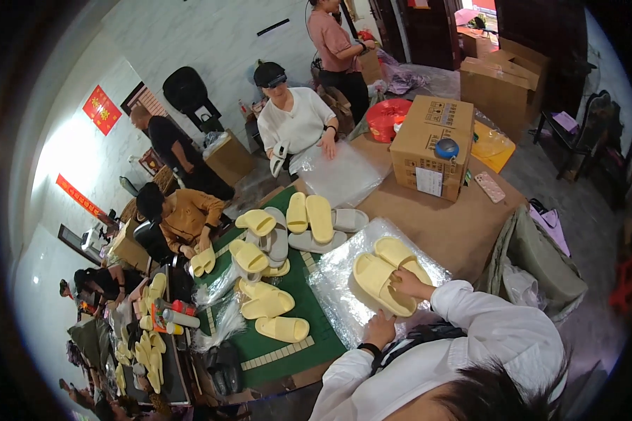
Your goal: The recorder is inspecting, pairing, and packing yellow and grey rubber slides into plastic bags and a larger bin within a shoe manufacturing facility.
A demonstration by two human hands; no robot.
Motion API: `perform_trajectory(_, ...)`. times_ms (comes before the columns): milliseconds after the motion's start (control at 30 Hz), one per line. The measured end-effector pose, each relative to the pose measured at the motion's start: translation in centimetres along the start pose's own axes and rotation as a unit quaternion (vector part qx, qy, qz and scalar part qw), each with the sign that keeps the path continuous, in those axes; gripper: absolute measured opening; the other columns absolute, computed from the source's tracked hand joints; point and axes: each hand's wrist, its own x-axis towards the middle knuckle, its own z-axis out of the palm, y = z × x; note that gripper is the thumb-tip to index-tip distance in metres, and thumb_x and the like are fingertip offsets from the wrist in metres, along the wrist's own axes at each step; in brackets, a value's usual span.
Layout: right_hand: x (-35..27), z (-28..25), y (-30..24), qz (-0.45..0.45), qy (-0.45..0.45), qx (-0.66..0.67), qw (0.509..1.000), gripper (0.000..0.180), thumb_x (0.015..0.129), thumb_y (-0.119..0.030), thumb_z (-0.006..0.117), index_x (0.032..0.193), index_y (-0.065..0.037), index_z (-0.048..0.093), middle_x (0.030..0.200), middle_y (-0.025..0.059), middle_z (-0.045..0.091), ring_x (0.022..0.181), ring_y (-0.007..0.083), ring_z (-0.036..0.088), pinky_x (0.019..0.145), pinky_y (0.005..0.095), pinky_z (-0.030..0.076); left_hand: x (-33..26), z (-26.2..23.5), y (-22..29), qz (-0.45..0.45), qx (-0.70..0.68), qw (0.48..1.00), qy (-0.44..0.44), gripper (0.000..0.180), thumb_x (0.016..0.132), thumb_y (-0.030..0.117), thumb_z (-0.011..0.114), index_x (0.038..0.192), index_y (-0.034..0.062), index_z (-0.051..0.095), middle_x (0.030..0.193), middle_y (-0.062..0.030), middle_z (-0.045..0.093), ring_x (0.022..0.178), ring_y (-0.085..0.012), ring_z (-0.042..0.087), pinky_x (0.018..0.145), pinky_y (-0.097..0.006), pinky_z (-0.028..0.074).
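A pair of pale yellow slippers point(376, 281) lies on a stack of clear plastic bags point(333, 281) in front of me. My right hand point(410, 285) grips the nearer slipper, its fingers closed over the edge beside the other one. Low at the near edge of the bags is my left hand point(380, 331), with a black band on the wrist. Its fingers are bent close to the slipper's end; what they pinch, if anything, is too small to make out. Left of the bags, several loose yellow slippers point(267, 300) and grey slippers point(316, 242) are spread on a green mat point(298, 358).
A taped cardboard box point(428, 151) with a blue round object on top stands at the far right of the table, near a phone point(489, 188). Across from me a person in white handles a clear plastic sheet point(344, 172). At the left another person point(189, 217) holds a yellow slipper.
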Motion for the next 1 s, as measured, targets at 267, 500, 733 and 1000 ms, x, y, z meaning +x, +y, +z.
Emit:
perform_trajectory(267,-2.1,-5.6,-0.3,0.072,-0.089,0.096,0.989,0.033,0.077,-0.024,0.060,0.101,-0.001,0.055,0.096,0.0149,0.052,0.089,0.0252,0.053,0.076,0.0343,0.043,0.8,-0.3,0.9,0.057,0.088,0.993,0.051,0.046,0.085,0.024,0.040,0.130,0.0285,0.041,0.137,-0.0211,0.030,0.102,-0.0366,0.052,0.079,-0.042,0.046)
perform_trajectory(500,-4.3,-8.9,-0.1,0.057,-0.150,0.063,0.985,0.042,0.076,-0.015,0.057,0.115,-0.004,0.052,0.111,0.0144,0.053,0.103,0.0244,0.052,0.088,0.0314,0.039,3.5,1.3,-0.6,0.098,0.122,0.985,0.066,0.039,0.087,0.019,0.034,0.123,0.0103,0.046,0.129,-0.0228,0.040,0.099,-0.0336,0.055,0.077,-0.041,0.046)
perform_trajectory(733,-6.7,-10.3,-0.1,0.074,-0.138,0.110,0.981,0.042,0.074,-0.010,0.055,0.116,-0.005,0.053,0.108,0.0114,0.057,0.099,0.0193,0.053,0.086,0.0297,0.040,4.3,2.5,-1.6,0.069,0.049,0.972,0.219,0.034,0.082,0.014,0.039,0.110,-0.0013,0.051,0.119,-0.0138,0.049,0.092,-0.0307,0.055,0.070,-0.044,0.046)
perform_trajectory(1000,-7.4,-14.7,-0.6,0.121,-0.184,0.252,0.942,0.037,0.077,-0.004,0.052,0.114,-0.003,0.055,0.101,0.0005,0.060,0.090,0.0098,0.052,0.082,0.0253,0.041,2.5,-4.1,-1.1,0.027,-0.037,0.967,0.251,0.071,0.076,0.044,0.059,0.127,-0.0011,0.038,0.132,-0.0131,0.037,0.100,-0.0331,0.047,0.082,-0.042,0.041)
